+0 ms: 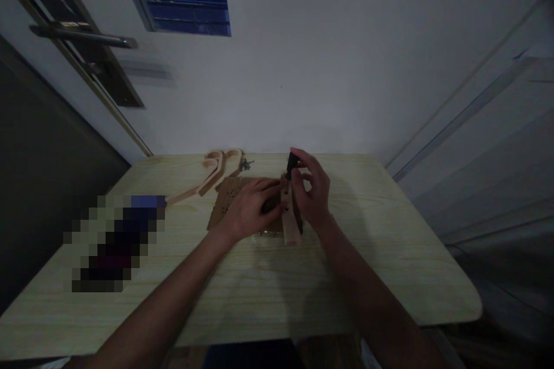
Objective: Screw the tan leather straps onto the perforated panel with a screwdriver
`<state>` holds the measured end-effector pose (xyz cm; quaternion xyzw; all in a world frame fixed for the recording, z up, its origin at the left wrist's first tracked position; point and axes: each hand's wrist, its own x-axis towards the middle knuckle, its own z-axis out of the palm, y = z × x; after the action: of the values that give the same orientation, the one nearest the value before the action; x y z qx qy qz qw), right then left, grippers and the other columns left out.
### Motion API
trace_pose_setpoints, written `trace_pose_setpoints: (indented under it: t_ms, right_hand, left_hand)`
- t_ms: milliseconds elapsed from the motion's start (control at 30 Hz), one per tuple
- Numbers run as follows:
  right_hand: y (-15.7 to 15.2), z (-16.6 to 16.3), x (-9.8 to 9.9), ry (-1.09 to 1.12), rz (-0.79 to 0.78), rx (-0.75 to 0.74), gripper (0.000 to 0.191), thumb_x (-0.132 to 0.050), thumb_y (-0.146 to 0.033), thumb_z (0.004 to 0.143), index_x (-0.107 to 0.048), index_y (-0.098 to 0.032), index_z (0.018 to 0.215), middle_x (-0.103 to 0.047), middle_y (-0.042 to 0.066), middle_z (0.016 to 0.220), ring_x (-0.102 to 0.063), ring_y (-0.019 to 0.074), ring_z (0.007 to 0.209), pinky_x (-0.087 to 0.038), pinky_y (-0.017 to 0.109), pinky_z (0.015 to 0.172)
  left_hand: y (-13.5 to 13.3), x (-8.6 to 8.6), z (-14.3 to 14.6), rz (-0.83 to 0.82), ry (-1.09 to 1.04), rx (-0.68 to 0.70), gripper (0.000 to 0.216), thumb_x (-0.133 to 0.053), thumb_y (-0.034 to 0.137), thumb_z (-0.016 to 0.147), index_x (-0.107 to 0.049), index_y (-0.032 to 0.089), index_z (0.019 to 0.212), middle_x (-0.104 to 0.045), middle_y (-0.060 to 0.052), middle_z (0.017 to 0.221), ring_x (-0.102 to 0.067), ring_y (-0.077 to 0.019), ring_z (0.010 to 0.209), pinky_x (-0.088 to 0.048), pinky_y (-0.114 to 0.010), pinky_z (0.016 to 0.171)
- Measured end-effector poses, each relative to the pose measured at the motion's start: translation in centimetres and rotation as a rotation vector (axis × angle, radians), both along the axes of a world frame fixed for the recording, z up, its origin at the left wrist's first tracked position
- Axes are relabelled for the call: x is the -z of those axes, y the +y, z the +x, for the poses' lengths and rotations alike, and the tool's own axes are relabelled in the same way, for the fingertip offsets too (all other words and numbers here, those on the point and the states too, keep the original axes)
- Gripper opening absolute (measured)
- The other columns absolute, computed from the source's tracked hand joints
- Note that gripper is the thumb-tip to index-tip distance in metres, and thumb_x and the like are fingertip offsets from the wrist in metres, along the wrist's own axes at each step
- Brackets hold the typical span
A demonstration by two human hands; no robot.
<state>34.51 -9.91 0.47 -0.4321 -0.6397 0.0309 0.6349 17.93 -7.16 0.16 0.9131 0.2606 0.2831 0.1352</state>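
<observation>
A short-handled black screwdriver (292,162) is pinched upright in my right hand (314,187), with its tip down at a pale wooden strip (291,226). The strip lies lengthwise over the right side of a brown cardboard piece (224,196) and sticks out past its near edge. From the left, my left hand (251,204) reaches across the cardboard, its thumb and fingertips gripping the strip's side. Whether a screw sits under the tip is too dark to make out.
Curved wooden hooks (219,173) lie at the back left of the wooden table (389,277), beside a small heap of screws (246,165). A blurred-out dark item (125,236) rests farther left. A white door with a metal handle (86,37) stands behind the table.
</observation>
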Motion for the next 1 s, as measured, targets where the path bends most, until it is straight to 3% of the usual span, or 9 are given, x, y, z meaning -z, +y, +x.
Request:
trace_pose_setpoints:
  t_ms: [167,467,767,1000]
  right_hand:
    - [0.05,0.04,0.14,0.011,-0.016,-0.003,0.033,-0.047,-0.027,0.094,-0.055,-0.028,0.127,-0.067,0.006,0.113,-0.064,0.0148,0.089,-0.058,0.025,0.063]
    - [0.22,-0.15,-0.09,0.002,0.03,0.062,0.031,-0.058,-0.025,0.089,-0.06,-0.028,0.12,-0.059,0.002,0.093,-0.054,0.0111,0.071,-0.052,0.022,0.054]
    - [-0.02,0.04,-0.01,0.023,-0.015,-0.014,0.03,-0.045,-0.028,0.096,-0.054,-0.029,0.124,-0.065,0.005,0.112,-0.063,0.0158,0.095,-0.057,0.027,0.066]
    - [0.26,-0.12,0.01,0.023,0.017,0.038,0.033,-0.056,-0.027,0.09,-0.054,-0.028,0.123,-0.061,0.004,0.103,-0.056,0.0129,0.077,-0.053,0.025,0.059]
  left_hand:
    - [0.1,0.14,-0.01,0.017,0.009,-0.004,0.04,-0.06,0.033,0.088,-0.063,0.017,0.125,-0.065,-0.013,0.126,-0.059,-0.0288,0.118,-0.048,-0.048,0.101]
    - [0.01,-0.08,0.03,0.009,0.013,0.001,0.04,-0.059,0.031,0.088,-0.063,0.018,0.125,-0.063,-0.013,0.13,-0.058,-0.0292,0.119,-0.047,-0.051,0.102]
    - [0.06,0.14,0.04,0.018,0.001,-0.007,0.04,-0.06,0.033,0.088,-0.062,0.018,0.125,-0.065,-0.012,0.125,-0.059,-0.0284,0.117,-0.049,-0.049,0.099]
    - [0.11,0.09,0.01,-0.002,0.01,0.01,0.04,-0.061,0.031,0.087,-0.063,0.016,0.125,-0.063,-0.013,0.129,-0.058,-0.0279,0.12,-0.046,-0.048,0.104]
